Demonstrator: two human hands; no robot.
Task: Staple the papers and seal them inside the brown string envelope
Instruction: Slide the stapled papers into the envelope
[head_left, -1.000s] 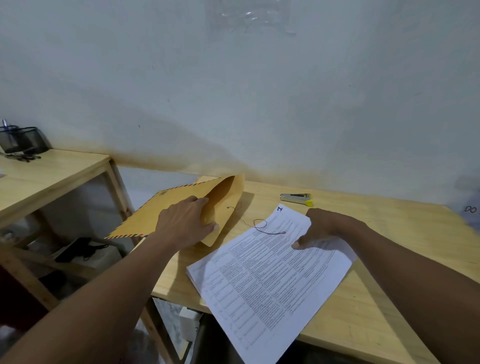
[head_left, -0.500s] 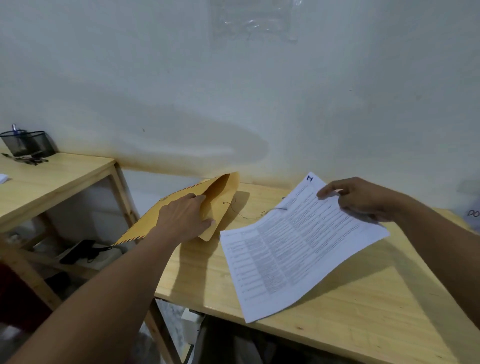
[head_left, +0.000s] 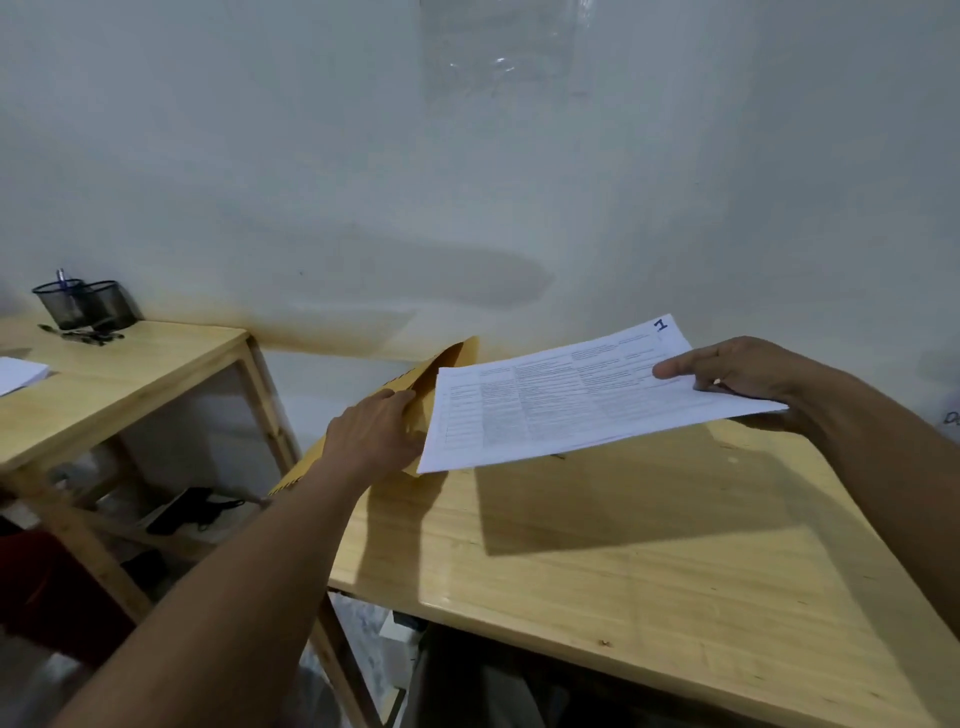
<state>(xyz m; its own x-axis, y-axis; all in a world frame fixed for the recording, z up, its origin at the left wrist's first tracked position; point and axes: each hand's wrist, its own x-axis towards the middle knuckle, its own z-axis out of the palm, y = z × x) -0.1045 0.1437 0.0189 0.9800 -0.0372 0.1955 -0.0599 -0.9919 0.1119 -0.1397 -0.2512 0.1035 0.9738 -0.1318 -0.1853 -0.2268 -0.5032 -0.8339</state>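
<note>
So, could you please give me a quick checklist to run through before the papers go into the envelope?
1. Papers gripped by right hand: ok.
2. Envelope held by left hand: ok.
3. Envelope mouth open wide enough: cannot tell, papers cover it.
4. Papers' leading edge at the mouth: ok.
5. Papers stapled: cannot tell, no staple visible.
6. Closing string clear of the mouth: cannot tell, string hidden.

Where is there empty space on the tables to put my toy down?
The big table is bare wood in front of the lifted papers, down to the near edge. It is crowded at its left corner, where the left hand holds the envelope. The small table has room between the pen cups and its front edge.
</note>
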